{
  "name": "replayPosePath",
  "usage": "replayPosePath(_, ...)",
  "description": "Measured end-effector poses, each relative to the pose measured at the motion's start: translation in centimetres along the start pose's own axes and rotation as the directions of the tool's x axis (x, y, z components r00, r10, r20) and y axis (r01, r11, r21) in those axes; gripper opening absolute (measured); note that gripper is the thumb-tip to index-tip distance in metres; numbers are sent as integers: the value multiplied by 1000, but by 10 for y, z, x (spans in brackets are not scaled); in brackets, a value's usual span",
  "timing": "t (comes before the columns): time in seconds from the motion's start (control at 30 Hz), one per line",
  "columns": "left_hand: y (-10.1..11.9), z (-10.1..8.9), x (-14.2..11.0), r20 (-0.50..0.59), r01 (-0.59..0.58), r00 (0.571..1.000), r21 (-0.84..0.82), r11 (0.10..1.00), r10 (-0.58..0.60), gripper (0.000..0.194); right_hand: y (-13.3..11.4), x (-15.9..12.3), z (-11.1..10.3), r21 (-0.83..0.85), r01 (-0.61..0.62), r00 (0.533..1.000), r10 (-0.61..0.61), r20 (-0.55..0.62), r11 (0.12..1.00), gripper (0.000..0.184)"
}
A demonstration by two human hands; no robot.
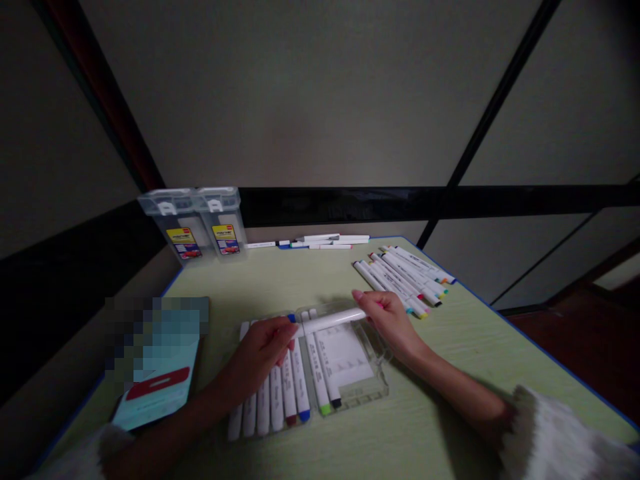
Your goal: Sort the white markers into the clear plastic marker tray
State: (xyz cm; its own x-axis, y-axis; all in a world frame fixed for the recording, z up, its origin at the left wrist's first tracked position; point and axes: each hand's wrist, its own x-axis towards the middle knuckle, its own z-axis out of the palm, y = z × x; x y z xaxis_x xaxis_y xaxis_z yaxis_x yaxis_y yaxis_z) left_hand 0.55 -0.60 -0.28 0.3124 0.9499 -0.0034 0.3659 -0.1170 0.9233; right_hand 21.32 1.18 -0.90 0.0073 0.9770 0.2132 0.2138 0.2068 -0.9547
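Note:
A white marker (pixel 333 321) is held level between my two hands, above an opened clear plastic case (pixel 383 383). My left hand (pixel 267 343) pinches its left end, and my right hand (pixel 387 320) grips its right end, where a bit of pink shows. Beneath my left hand, several white markers (pixel 263 407) lie side by side in the case's left half, partly hidden by the hand and forearm. Two more markers (pixel 323 373), one with a green end and one with a black end, lie in the right half beside a white paper insert (pixel 353 363).
Several loose markers (pixel 400 277) lie in a group at the right edge, and a row of markers (pixel 325 241) lies at the back. Two clear lidded boxes (pixel 205 227) stand at the back left. A phone (pixel 165 373) with a lit screen rests on the left.

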Motion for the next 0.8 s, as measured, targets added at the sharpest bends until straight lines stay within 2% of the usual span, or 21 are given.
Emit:
replayPosePath(0.3,-3,0,0,-7,-66,998,12,998,66,28,1,1,1,14,-13,999,13,-40,1000,44)
replayPosePath(0.47,-5,1,1,-1,-77,997,-9,997,77,28,3,2,1,58,10,998,-6,-62,998,35)
replayPosePath(0.63,-5,3,1,-10,-14,1000,-45,999,14,30,4,2,2,203,25,999,-19,-32,979,25)
replayPosePath(0.8,5,2,-1,-20,59,998,-27,998,-60,36,1,0,2,393,21,999,-34,27,919,17)
